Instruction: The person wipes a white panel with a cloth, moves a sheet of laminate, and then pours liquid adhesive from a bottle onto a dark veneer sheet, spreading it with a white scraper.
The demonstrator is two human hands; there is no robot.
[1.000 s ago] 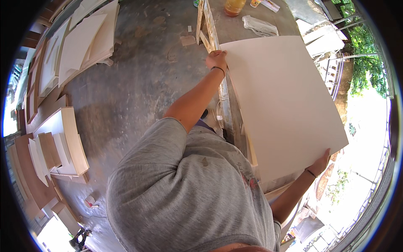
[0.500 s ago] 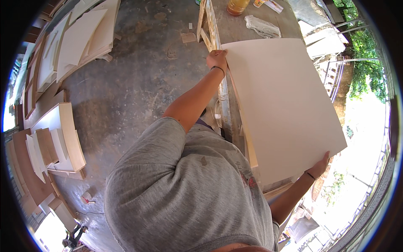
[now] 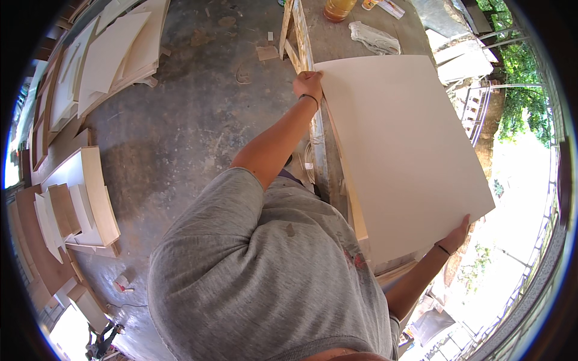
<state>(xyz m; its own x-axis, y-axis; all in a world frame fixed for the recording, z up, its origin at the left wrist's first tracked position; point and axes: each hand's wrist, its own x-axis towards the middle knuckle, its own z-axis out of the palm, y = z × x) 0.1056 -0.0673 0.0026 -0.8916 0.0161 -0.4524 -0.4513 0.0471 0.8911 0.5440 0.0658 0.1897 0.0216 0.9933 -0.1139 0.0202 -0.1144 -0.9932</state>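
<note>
We grip the big pale board (image 3: pixel 400 153) with both hands: our left hand (image 3: pixel 308 83) is closed on its upper left corner, our right hand (image 3: pixel 459 232) clasps its lower right edge. The board fills the right centre of the frame, lying over a grey workbench (image 3: pixel 337 33). At the top sit a crumpled white cloth (image 3: pixel 374 37) and an amber jar (image 3: pixel 338 8). Cut panels (image 3: pixel 108 54) are stacked on the concrete floor (image 3: pixel 186 132), upper left.

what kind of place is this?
Likely an open-air woodworking shop: cut boards stacked on a concrete floor, both hands, left and right, holding a large pale panel over a workbench, trees beyond.
</note>
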